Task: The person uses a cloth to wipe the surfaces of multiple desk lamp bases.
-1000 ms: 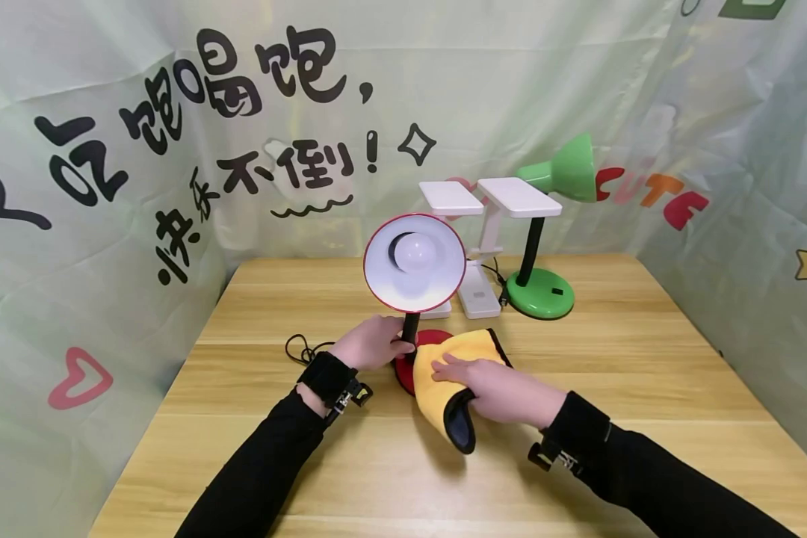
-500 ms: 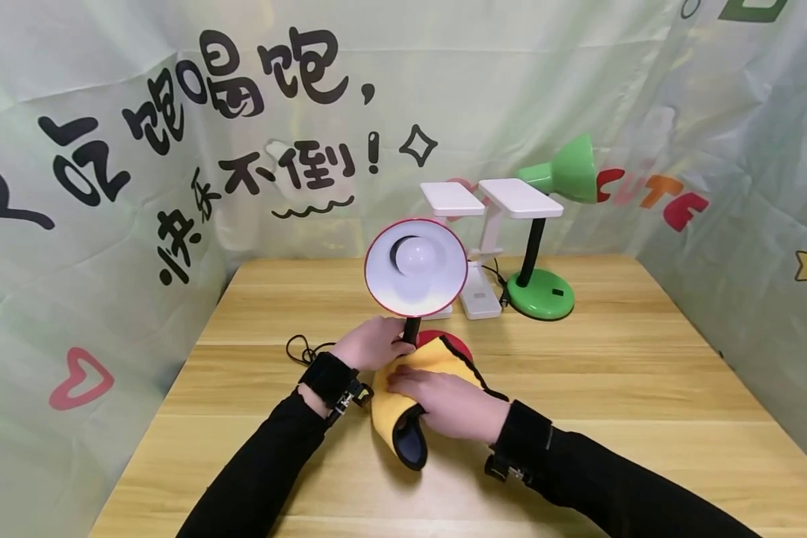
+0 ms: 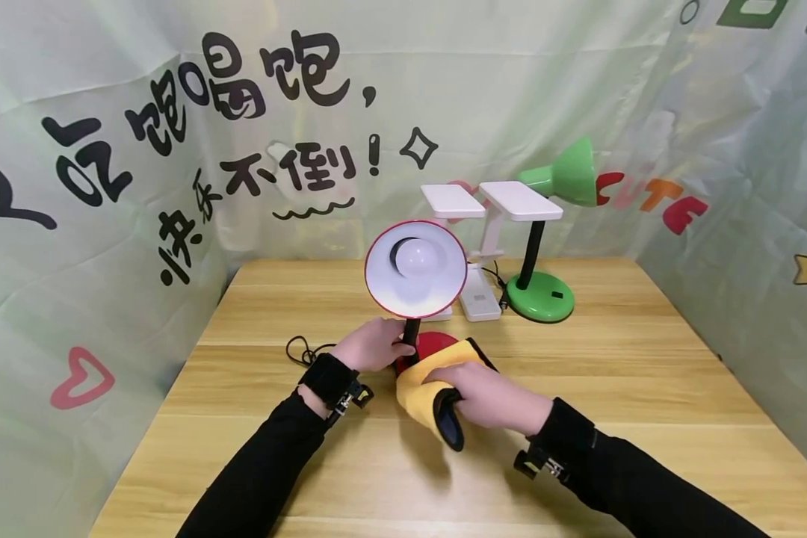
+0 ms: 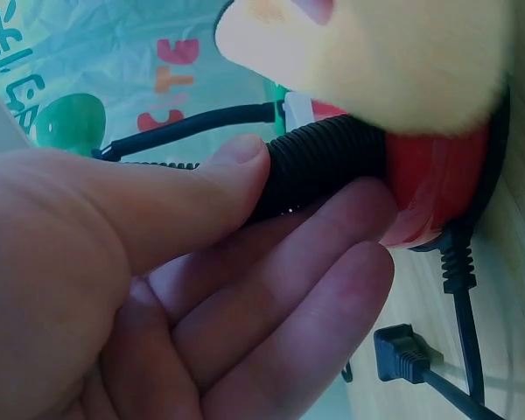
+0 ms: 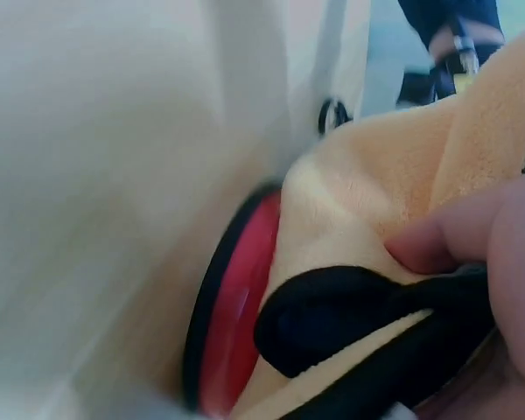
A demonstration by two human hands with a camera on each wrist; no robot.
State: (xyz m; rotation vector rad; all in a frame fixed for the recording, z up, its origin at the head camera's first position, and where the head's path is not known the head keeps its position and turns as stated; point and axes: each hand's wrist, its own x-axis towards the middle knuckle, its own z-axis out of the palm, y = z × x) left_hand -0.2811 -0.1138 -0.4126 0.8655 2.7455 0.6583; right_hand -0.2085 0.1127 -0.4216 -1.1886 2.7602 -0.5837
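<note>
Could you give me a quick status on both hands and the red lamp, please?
Left hand grips red desk lamp's black ribbed neck. Right hand presses yellow microfibre cloth on round red base. Nothing obstructing.

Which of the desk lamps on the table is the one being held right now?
The red lamp at the front: the left hand grips its black neck while the right hand presses a yellow cloth on its base. The green lamp and white lamps stand untouched behind.

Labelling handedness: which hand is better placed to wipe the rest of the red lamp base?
Right, likely. The right hand already presses the yellow cloth onto the red base. The left hand grips the black neck, steadying the lamp.
</note>
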